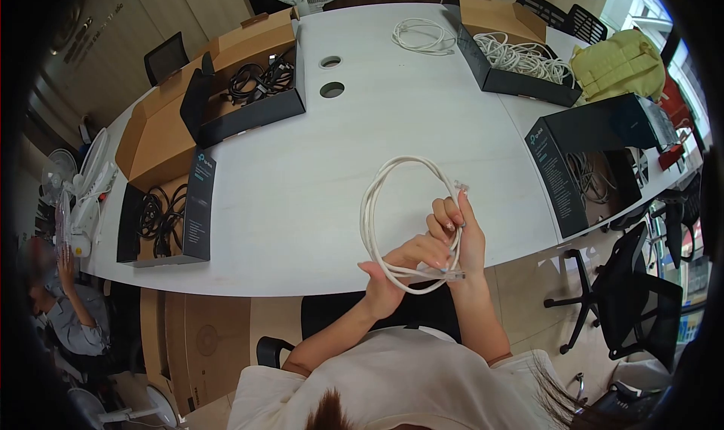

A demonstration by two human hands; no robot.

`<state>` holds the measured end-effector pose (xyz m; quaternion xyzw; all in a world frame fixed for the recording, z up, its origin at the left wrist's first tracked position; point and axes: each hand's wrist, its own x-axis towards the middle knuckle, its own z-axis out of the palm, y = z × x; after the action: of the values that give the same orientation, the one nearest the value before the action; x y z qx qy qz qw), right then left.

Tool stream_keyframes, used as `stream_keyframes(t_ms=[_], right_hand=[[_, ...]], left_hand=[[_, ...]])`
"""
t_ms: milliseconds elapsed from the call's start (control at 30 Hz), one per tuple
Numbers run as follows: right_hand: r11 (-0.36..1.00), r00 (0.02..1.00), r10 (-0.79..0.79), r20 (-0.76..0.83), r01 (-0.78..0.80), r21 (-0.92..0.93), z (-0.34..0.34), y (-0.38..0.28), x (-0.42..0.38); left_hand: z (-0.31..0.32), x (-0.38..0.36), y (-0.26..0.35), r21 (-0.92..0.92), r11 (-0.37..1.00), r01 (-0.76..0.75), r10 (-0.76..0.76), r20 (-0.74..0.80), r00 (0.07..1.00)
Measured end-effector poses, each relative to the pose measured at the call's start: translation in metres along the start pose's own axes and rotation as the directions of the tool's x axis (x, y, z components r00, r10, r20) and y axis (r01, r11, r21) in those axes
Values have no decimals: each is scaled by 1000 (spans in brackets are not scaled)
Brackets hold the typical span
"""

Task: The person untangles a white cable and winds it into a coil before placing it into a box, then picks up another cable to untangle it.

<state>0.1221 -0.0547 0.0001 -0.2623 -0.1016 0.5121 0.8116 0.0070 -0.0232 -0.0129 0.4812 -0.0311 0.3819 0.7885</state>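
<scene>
A white network cable [375, 196] is wound into a loop and held up over the near edge of the white table [317, 196]. My left hand [392, 268] grips the bottom of the loop, thumb out to the left. My right hand [456, 230] pinches the strands on the loop's right side, fingers curled around them. One clear plug [461, 186] sticks out above my right fingers, and another plug end [455, 276] pokes out below, between the two hands.
Open boxes stand around the table: black cables at the left [162, 211] and back left [253, 79], white cables at the back right [520, 57], a black box [588, 166] at the right. A loose white cable coil [422, 36] lies at the far side. Office chair [641, 294] at right; another person [64, 309] sits at left.
</scene>
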Motion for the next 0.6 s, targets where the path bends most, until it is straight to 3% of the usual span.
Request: stream_keyframes(t_ms=[33, 200, 267, 400, 500, 600], right_hand=[[999, 1000, 5, -12, -5, 34, -1, 2, 0], [989, 995, -20, -101, 35, 146, 10, 6, -5], [991, 984, -100, -148, 112, 79, 13, 9, -7], [977, 955, -207, -210, 212, -1, 11, 9, -2], [982, 952, -118, -284, 155, 111, 3, 17, 2], [991, 980, -42, -193, 65, 118, 0, 18, -4]], left_hand=[[-7, -3, -2, 78, 997, -20, 10, 128, 992], [-2, -3, -22, 263, 956, -128, 175, -164, 971], [7, 6, -24, 385, 915, -123, 248, -295, 923], [9, 2, -30, 289, 924, -251, 283, -75, 956], [11, -6, -24, 301, 947, -115, 140, -61, 988], [9, -2, -7, 216, 976, -33, 25, 39, 999]])
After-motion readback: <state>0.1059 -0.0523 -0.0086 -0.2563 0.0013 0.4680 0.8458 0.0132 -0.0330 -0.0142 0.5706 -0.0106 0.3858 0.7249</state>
